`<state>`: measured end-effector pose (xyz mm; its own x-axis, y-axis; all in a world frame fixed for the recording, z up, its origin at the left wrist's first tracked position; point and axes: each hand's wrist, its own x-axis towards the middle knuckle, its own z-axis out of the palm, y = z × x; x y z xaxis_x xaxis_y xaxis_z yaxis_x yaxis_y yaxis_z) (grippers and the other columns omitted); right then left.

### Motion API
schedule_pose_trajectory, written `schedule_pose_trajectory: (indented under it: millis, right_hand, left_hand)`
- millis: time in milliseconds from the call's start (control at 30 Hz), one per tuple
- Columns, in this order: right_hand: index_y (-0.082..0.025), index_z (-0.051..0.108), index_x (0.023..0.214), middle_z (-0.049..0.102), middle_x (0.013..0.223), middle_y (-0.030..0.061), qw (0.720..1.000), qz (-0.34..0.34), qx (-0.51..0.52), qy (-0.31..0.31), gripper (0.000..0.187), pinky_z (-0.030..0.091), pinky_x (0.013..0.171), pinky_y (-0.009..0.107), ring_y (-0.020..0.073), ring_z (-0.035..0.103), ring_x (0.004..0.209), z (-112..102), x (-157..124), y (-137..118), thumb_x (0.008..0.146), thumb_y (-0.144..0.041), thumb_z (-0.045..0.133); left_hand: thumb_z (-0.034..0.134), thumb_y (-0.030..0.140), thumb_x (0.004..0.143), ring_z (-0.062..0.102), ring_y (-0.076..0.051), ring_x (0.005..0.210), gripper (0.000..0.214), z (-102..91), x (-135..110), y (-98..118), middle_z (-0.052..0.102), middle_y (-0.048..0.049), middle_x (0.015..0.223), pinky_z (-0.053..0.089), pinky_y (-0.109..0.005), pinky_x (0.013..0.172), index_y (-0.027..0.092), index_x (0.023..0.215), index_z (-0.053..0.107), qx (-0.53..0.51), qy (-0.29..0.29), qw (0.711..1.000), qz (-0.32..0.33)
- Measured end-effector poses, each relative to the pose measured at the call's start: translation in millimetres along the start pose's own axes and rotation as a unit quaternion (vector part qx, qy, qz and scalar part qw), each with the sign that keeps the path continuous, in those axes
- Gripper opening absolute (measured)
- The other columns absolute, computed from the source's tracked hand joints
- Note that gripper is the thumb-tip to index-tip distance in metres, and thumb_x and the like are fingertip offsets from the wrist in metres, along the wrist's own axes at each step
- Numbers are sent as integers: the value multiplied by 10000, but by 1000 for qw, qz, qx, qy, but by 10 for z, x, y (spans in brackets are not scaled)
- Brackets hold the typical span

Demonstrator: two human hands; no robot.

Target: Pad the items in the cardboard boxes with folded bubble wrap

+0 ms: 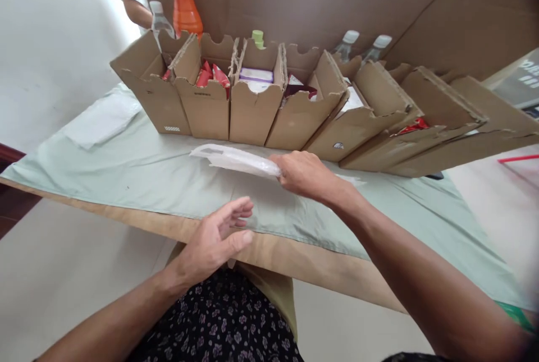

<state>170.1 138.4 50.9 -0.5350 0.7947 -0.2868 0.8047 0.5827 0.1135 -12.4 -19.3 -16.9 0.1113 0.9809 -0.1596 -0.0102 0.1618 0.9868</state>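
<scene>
Since the white plastic bag [246, 163] looks like thin film, I'd bet it's super light, floppy, kinda slippery and easy to tear. It's around the middle of the frame over the pale green cloth [155, 179], its right end gripped in the right hand [301, 172]. The left hand [221, 236], lower and left of center, is empty, fingers loosely curled. Best hold imo is what looks like a handle loop [197, 151] at the bag's left end, or several layers bunched together.
</scene>
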Motion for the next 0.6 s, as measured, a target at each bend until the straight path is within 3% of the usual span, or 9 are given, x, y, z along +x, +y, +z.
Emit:
schedule_pose_trajectory:
  millis: [100, 200, 300, 367, 433, 533, 600]
  right_hand:
    - [-133, 671, 1175, 753, 923, 158, 999, -8, -18, 26, 329, 411, 645, 332, 284, 712, 855, 32, -243, -400, 900, -69, 502]
    - [-71, 614, 1304, 728, 1059, 213, 997, -39, -32, 61, 412, 501, 711, 377, 307, 704, 914, 233, -546, -828, 906, -74, 511]
    - [-59, 519, 1465, 631, 1347, 273, 988, -110, 0, 111, 620, 547, 892, 503, 379, 663, 1095, 389, -781, -1044, 897, -254, 671]
    - [-127, 563, 1430, 597, 1432, 238, 974, -170, 80, 126, 651, 527, 980, 561, 388, 639, 1162, 389, -866, -1049, 886, -434, 748]
    - [-192, 635, 1329, 608, 1448, 183, 949, -215, 174, 150, 550, 515, 1016, 571, 364, 633, 1186, 330, -882, -985, 909, -534, 732]
    - [-223, 689, 1266, 626, 1453, 160, 907, -215, 282, 229, 380, 518, 1022, 554, 342, 630, 1230, 247, -750, -857, 984, -476, 653]
    - [-250, 728, 1220, 652, 1433, 139, 884, -185, 355, 241, 304, 524, 1022, 542, 329, 642, 1241, 251, -557, -788, 1002, -431, 620]
  left_hand:
    - [842, 572, 737, 509, -360, 1468, 804, 279, 171, -126, 576, -139, 1547, 523, -490, 1139, 245, 1421, 578, -249, 62, 967, -11]
    - [863, 496, 698, 603, -344, 1376, 533, 355, 371, -152, 744, -97, 1279, 562, -450, 1103, 227, 1126, 695, -369, 171, 913, -34]
    - [861, 323, 668, 737, -312, 1155, 286, 216, 347, -192, 792, -62, 962, 613, -408, 1021, 214, 874, 694, -389, 245, 883, -91]
    - [837, 260, 674, 758, -300, 1106, 252, 9, 216, -206, 798, -54, 940, 627, -399, 996, 208, 885, 710, -375, 257, 886, -95]
    - [824, 256, 675, 758, -315, 1119, 286, -287, 41, -171, 813, -62, 991, 635, -417, 988, 205, 943, 738, -349, 252, 897, -103]
    - [829, 279, 645, 762, -372, 1108, 321, -871, -243, -3, 825, -93, 1007, 655, -475, 944, 203, 951, 764, -283, 257, 916, -126]
    - [842, 287, 616, 775, -394, 1054, 327, -1321, -422, 167, 828, -102, 978, 668, -496, 899, 204, 925, 770, -218, 289, 925, -114]
